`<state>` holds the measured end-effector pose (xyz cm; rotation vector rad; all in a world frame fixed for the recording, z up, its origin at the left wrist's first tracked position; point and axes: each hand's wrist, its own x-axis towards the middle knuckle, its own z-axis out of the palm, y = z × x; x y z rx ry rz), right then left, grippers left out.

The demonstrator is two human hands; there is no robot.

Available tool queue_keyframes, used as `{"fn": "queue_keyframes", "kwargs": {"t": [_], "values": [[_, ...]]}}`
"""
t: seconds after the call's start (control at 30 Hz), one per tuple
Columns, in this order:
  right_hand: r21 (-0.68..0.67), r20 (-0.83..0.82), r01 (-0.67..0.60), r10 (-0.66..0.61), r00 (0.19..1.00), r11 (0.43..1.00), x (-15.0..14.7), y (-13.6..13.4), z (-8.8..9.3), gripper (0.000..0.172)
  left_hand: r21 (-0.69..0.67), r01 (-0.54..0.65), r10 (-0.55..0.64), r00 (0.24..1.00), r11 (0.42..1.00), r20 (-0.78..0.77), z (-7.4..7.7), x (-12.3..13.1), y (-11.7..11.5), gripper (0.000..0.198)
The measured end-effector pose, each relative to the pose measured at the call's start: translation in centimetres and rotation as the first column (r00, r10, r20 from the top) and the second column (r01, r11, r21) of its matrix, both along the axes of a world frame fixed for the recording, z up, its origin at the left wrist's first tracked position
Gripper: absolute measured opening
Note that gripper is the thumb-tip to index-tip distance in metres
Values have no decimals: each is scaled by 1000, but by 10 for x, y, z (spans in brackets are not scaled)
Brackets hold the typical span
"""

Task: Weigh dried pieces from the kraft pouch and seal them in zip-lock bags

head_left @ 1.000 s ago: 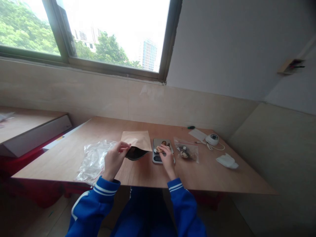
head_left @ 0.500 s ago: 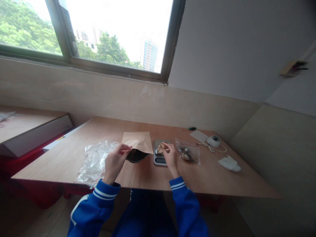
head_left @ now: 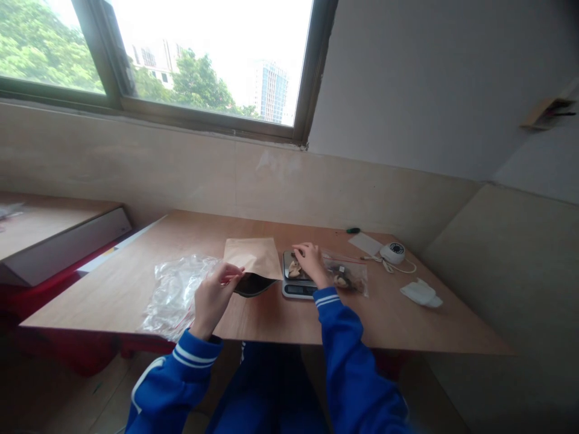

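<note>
A brown kraft paper pouch (head_left: 253, 256) lies on the table, its dark mouth facing me. My left hand (head_left: 218, 290) pinches the left corner of that mouth. On the pan of a small digital kitchen scale (head_left: 300, 291) sit pale tan dried pieces (head_left: 295, 269); their exact kind is not clear. Over the back of the pan is my right hand (head_left: 311, 260), its fingers curled together near a dark bit. Whatever the fingertips hold is too small to make out. Beside the scale rests a clear zip bag (head_left: 355, 274) with dark and tan pieces, partly behind my right hand.
Crumpled clear plastic bags (head_left: 178, 295) lie left of the pouch. To the right are a white dome camera (head_left: 392, 253) with its cable, a white paper (head_left: 364, 243), a green-handled screwdriver (head_left: 353, 230) and a crumpled white tissue (head_left: 420, 293). A second table (head_left: 49, 226) stands at left.
My right hand has moved away from the front pale pieces, toward the back of the scale pan. My left hand still holds the pouch's edge. The view has shifted slightly.
</note>
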<state>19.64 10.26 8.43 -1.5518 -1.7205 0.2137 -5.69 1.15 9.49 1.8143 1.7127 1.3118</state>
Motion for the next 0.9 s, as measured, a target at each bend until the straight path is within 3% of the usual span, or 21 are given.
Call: {"fn": "queue_keyframes", "kwargs": {"t": [0.07, 0.13, 0.17, 0.23, 0.27, 0.3, 0.33, 0.47, 0.57, 0.67, 0.9], "values": [[55, -151, -123, 130, 980, 991, -5, -27, 9, 26, 10, -4, 4, 1000, 1000, 2, 1, 2, 2, 15], [45, -316, -340, 336, 887, 939, -14, -56, 20, 30, 14, -17, 17, 1000, 1000, 5, 2, 5, 3, 14], [31, -362, -468, 446, 819, 883, -21, -70, 26, 31, 12, -25, 25, 1000, 1000, 6, 2, 6, 4, 14], [-25, -365, -696, 641, 675, 718, -35, -93, 35, 32, 3, -40, 40, 999, 999, 6, 3, 8, 5, 13], [-55, -347, -760, 702, 622, 647, -43, -101, 38, 32, -3, -46, 46, 999, 999, 6, 4, 8, 5, 14], [-70, -326, -783, 728, 603, 618, -51, -106, 39, 33, -9, -48, 48, 999, 999, 5, 4, 9, 4, 14], [-80, -296, -776, 728, 618, 626, -60, -109, 39, 35, -15, -46, 46, 999, 999, 5, 3, 9, 4, 14], [-91, -85, -587, 581, 810, 805, -92, -104, 21, 42, -16, -27, 27, 1000, 1000, 15, -1, 8, 1, 13], [-211, 141, -392, 425, 894, 895, -111, -92, 5, 41, -8, -32, 32, 999, 999, -7, -4, 9, -3, 10], [-294, 278, -269, 352, 894, 917, -125, -78, -5, 37, -4, -37, 37, 999, 999, -12, -5, 11, -6, 11], [-302, 304, -242, 334, 892, 922, -134, -65, -5, 30, -19, -40, 40, 999, 999, 7, -6, 10, -7, 15]]}}
